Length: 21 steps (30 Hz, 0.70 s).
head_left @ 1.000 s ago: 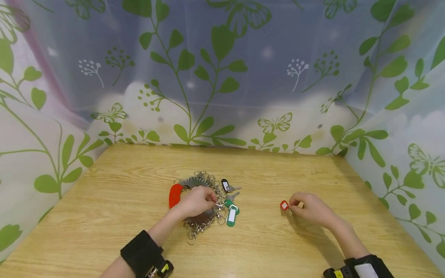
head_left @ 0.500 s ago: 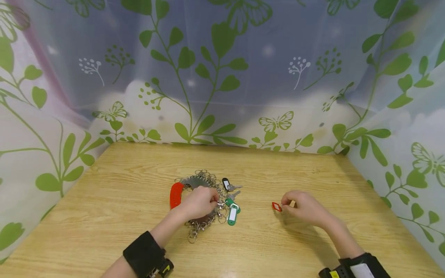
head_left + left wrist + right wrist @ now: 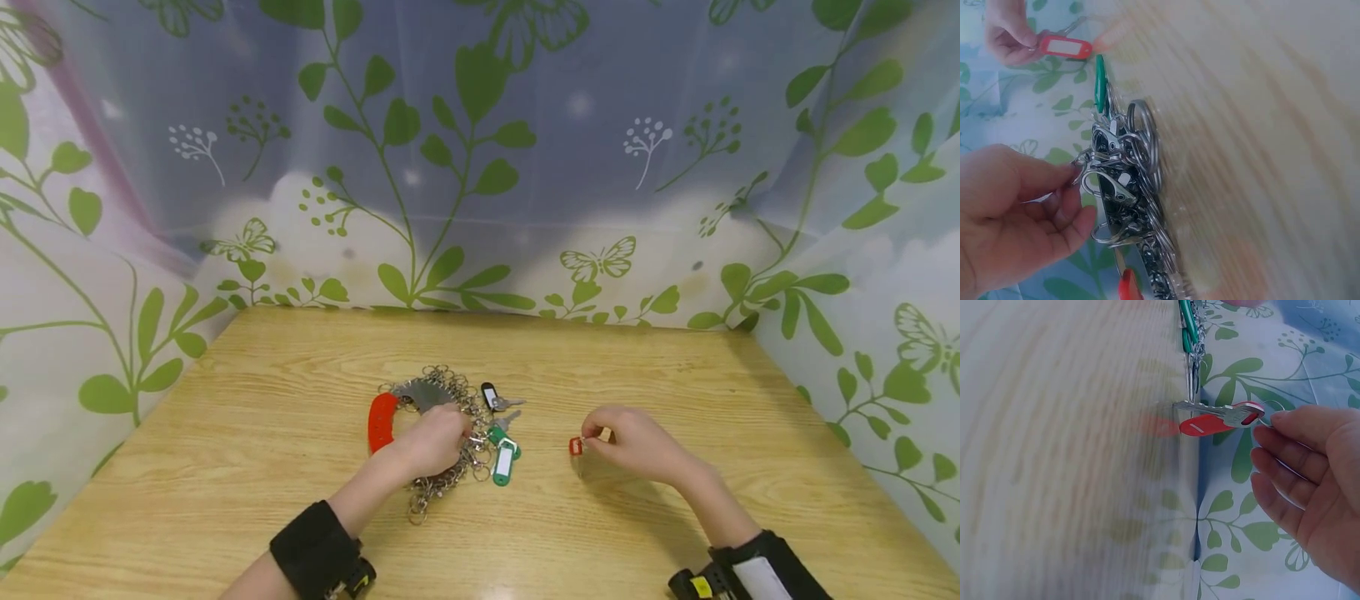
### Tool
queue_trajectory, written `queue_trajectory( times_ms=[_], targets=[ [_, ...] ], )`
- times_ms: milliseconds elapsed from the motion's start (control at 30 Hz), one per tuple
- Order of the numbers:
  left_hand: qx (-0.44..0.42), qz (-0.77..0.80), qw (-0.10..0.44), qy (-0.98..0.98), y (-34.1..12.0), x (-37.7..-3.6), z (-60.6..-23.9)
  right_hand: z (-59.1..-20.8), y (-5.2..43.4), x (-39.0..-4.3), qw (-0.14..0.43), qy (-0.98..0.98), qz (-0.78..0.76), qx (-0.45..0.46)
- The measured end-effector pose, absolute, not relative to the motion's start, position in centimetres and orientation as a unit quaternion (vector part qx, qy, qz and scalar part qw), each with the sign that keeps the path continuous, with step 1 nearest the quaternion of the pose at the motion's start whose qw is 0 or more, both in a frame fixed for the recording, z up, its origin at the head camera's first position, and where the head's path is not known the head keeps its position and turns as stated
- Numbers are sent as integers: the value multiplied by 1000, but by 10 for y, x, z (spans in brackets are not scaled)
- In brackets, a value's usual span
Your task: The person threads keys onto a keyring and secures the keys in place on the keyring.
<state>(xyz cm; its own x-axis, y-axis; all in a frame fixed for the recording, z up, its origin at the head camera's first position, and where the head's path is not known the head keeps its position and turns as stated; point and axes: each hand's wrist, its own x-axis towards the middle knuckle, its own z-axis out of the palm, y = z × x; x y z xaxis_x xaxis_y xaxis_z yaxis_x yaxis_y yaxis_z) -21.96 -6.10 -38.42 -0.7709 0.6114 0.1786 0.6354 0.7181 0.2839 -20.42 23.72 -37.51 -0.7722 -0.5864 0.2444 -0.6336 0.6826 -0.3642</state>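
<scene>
The right hand (image 3: 636, 442) hovers just above the wooden table (image 3: 675, 375), right of centre, with thumb and forefinger pinched on a small red key tag (image 3: 575, 446) that sticks out from the fingertips toward the left; the other fingers are loosely curled beneath. In the right wrist view the same red tag (image 3: 1207, 425) hangs off the fingertips together with a silver key (image 3: 1210, 411), both held clear of the table surface, and the ring that joins them is hidden at the fingertips. To the left, well apart from that tag, the left hand (image 3: 431, 440) lies on top of a heap of metal key rings (image 3: 442, 483), its fingers curled down into the pile. The left wrist view shows the left hand's thumb and forefinger (image 3: 1054, 178) pinching one metal clasp (image 3: 1107, 187) at the edge of the heap of rings (image 3: 1144, 150), with the remaining fingers folded beneath it. Just right of the left hand, touching the ring pile, lie two green key tags (image 3: 502, 454), the nearer one with a white label face up, and just behind them a black key tag (image 3: 489, 394) with a silver key beside it. On the far-left side of the pile a red curved handle (image 3: 380, 421) rests on the table, partly behind the left hand. A curtain printed with green leaves and butterflies (image 3: 480, 167) encloses the table on three sides.
</scene>
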Motion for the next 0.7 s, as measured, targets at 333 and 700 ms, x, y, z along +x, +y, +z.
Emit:
queue_trajectory(
  times_ms=[333, 700],
  targets=[
    [-297, -241, 38, -923, -67, -224, -381, -377, 226, -207, 53, -908, 246, 336],
    [-187, -480, -147, -845, -68, -226, -376, -382, 221, -207, 30, -901, 270, 338]
  ],
)
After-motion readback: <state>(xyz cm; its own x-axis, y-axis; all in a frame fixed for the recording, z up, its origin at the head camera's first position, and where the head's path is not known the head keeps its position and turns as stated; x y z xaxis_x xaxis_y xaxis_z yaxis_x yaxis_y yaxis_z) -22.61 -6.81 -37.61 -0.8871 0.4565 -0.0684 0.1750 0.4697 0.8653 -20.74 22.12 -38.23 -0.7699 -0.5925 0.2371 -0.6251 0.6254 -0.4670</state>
